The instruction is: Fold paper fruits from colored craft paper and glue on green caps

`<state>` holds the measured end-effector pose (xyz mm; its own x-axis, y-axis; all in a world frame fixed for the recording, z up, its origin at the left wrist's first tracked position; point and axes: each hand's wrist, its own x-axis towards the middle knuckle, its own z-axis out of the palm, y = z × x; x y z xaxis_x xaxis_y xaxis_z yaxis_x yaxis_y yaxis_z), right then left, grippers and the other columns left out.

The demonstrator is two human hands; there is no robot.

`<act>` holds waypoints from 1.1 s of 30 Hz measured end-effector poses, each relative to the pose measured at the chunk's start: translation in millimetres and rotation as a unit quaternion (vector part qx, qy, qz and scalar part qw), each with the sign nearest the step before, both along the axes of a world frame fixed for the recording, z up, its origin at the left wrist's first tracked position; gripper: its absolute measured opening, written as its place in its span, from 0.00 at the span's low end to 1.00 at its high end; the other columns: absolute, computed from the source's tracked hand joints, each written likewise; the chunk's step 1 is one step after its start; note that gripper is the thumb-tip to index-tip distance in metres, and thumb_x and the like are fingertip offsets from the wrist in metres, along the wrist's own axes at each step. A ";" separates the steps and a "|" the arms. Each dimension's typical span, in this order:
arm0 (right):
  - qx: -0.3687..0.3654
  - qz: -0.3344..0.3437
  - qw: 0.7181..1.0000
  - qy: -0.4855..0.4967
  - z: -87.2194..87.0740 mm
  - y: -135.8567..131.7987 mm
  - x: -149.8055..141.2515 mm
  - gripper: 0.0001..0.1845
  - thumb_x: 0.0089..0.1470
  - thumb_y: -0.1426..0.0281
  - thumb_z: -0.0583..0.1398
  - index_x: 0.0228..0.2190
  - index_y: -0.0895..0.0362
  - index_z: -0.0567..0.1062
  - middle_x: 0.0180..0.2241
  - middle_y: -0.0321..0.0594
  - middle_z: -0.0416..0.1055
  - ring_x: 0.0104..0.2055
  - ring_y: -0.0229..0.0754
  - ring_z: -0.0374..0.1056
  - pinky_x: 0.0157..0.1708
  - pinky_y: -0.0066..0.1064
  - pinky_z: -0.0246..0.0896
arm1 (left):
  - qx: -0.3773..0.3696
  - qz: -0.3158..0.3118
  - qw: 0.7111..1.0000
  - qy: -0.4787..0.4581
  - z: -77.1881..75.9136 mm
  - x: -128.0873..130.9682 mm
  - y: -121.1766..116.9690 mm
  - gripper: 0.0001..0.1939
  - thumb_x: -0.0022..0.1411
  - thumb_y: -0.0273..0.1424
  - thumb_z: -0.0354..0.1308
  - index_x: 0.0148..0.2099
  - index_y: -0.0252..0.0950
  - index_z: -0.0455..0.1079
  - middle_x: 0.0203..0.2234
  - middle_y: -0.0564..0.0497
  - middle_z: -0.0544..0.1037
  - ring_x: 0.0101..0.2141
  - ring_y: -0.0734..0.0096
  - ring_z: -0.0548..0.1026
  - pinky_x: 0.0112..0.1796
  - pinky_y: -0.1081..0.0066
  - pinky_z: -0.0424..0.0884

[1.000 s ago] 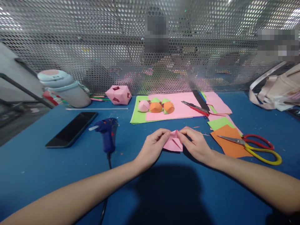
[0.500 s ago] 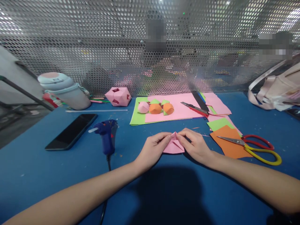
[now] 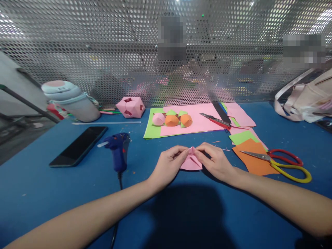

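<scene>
So in the head view there's a small folded pink paper (image 3: 191, 164) right between someone's hands, just in front of the stack of sheets (image 3: 199, 129) on the blue table (image 3: 90, 197). The left hand (image 3: 169, 165) has thumb and fingers pinching its left upper edge, and the right hand (image 3: 215, 159) is pinching the right side the same way. A peak of the paper pokes up between the two sets of fingertips, and the rest fans out below them toward the person, with creases showing.

Going by that stack: little pink and orange folded shapes (image 3: 172, 120) sit on its left part, a utility knife (image 3: 215, 120) lies on its right. Left of it there's a pink paper ball with openings (image 3: 131, 107), plus a blue glue gun (image 3: 119, 152) nearer the person. Scissors (image 3: 271, 159) lie to its right, nearer the person, on orange paper (image 3: 255, 165).
</scene>
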<state>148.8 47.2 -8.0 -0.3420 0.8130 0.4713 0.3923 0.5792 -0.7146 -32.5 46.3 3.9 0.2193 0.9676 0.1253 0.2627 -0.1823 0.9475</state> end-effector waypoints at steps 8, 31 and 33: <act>0.001 -0.022 0.999 -0.041 -2.4 0.6 -1.5 0.10 0.59 0.70 0.54 0.26 0.58 0.69 0.24 0.35 0.66 0.27 0.34 0.61 0.30 0.28 0.56 | -0.016 0.015 0.999 -0.039 -3.1 -0.4 0.3 0.12 0.59 0.39 0.57 0.36 0.35 0.73 0.32 0.51 0.78 0.34 0.71 0.73 0.36 0.74 0.69; 0.031 -0.007 0.999 -0.042 -4.1 -0.1 -2.8 0.12 0.59 0.72 0.53 0.24 0.58 0.69 0.22 0.35 0.66 0.26 0.34 0.61 0.29 0.28 0.56 | 0.037 0.006 0.999 0.034 -0.4 -0.9 -1.3 0.12 0.62 0.38 0.54 0.38 0.36 0.75 0.34 0.52 0.80 0.36 0.70 0.75 0.39 0.74 0.71; 0.032 -0.002 0.999 -0.043 -4.8 -0.3 -2.7 0.12 0.59 0.71 0.53 0.24 0.58 0.69 0.23 0.35 0.66 0.26 0.34 0.61 0.29 0.28 0.56 | 0.041 0.007 0.999 0.034 -0.4 -0.5 -1.4 0.12 0.61 0.38 0.54 0.37 0.36 0.75 0.33 0.52 0.79 0.35 0.70 0.75 0.37 0.74 0.71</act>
<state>146.1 46.9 -12.8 -0.3804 0.7839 0.4908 0.4529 0.6205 -0.6402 -33.0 44.9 3.5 0.2158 0.9580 0.1891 0.3288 -0.2536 0.9097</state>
